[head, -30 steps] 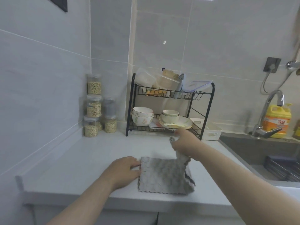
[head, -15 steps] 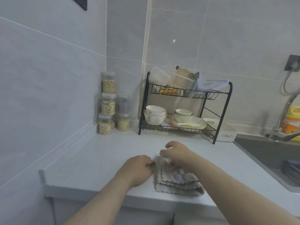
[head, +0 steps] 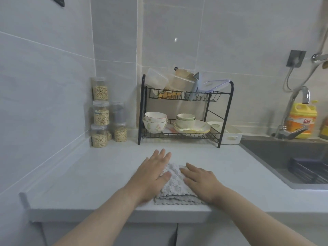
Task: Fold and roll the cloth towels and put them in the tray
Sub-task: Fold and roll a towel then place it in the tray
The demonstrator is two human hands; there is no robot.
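Grey, nubbly cloth makes up the towel (head: pixel 175 186), which is folded into several layers and laid on the pale counter (head: pixel 85 183) close to its front edge, directly beneath and between the two hands. The left hand (head: pixel 152 172) is spread flat over the towel's left part, its fingers straight and reaching past the far edge onto the counter, with the thumb pressed into the cloth. The right hand (head: pixel 201 181) is laid flat on the right part, its fingers straight and angled toward the left hand. Nothing is gripped by either hand. The palms seem to be pressed down so that the fold is flattened and the scalloped layers, seen slightly uneven at the near edge, are kept from springing apart. The folding is judged nearly done, and the rolling not yet begun.

The white tray (head: pixel 237 134) is found beyond the right hand, well apart from it, at the back of the counter. It is partly masked by the right leg of a black dish rack (head: pixel 142 110), which is loaded with bowls and plastic boxes. Stacked jars (head: pixel 100 112) are set far beyond the left hand in the corner. To the right of the right hand a dark sink (head: pixel 276 157) is sunk into the counter, with a tap (head: pixel 301 95) and a yellow detergent bottle (head: pixel 302 119) behind it.
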